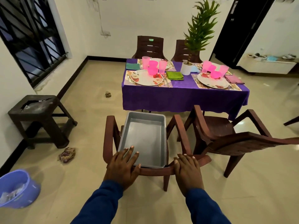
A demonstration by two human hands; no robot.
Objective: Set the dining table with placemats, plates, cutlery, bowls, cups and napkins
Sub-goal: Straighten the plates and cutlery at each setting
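Observation:
The dining table [184,96] wears a purple cloth and carries floral placemats, white floral plates [146,77] [212,81], pink bowls [152,70], pink cups [162,66], cutlery [166,81] and napkins, one green [174,75] and one pink [234,79]. Close to me a brown chair [179,131] holds an empty grey tray [145,136] on its seat. My left hand [123,165] rests flat on the chair's back rail and the tray's near rim, fingers straight. My right hand [188,170] lies flat on the same rail.
A second brown chair [226,135] stands to the right, turned sideways. Two more chairs sit behind the table, with a potted plant [187,67] on it. A dark stool [38,117], a crumpled cloth [67,154] and a purple bin [17,189] are on the floor at left.

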